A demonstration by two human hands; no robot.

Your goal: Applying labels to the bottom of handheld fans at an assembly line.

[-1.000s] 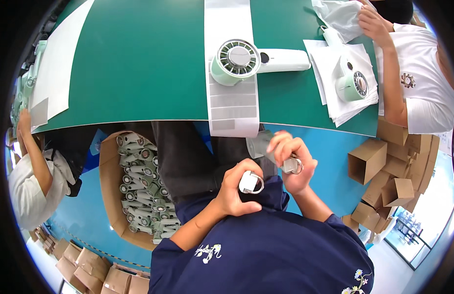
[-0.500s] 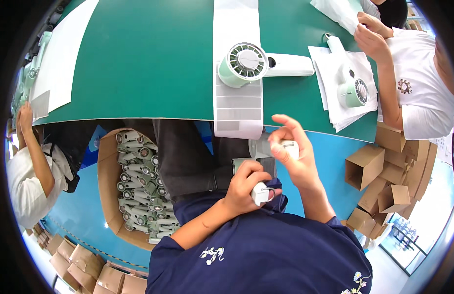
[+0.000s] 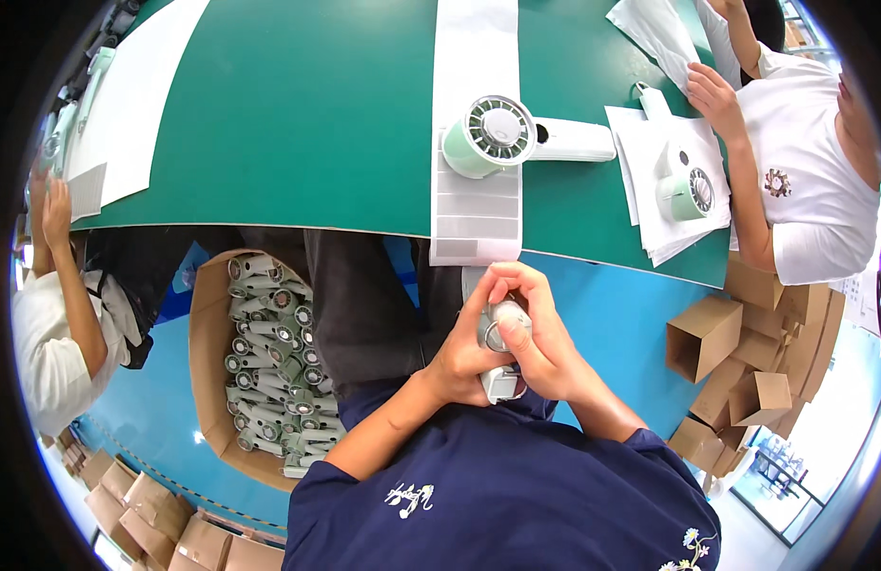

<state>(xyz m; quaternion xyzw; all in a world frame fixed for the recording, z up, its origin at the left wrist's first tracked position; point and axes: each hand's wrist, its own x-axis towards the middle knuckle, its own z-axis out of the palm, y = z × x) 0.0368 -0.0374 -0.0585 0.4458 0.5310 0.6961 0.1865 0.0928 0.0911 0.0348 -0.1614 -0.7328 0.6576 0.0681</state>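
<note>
My left hand (image 3: 457,355) is closed around a small white and pale green handheld fan (image 3: 499,383) in front of my chest. Against the same fan presses my right hand (image 3: 547,347), fingers bent over its upper part and touching the left fingers. Most of the fan is hidden between my palms; a rounded part and a white end show. Just beyond my hands, a white strip of grey labels (image 3: 476,228) hangs over the table's edge. Another handheld fan (image 3: 499,135) rests on that strip, its handle pointing right.
The green table (image 3: 298,124) spans the front. At right, a fan (image 3: 686,193) lies on white sheets beside a co-worker holding a white bag (image 3: 655,33). A carton (image 3: 207,381) full of fans stands at lower left. Open cardboard boxes (image 3: 704,341) pile at right. Another person works far left.
My right hand has come down and left from the strip's end onto the fan in my left hand. The co-worker at right has raised one arm, and the white bag has shifted.
</note>
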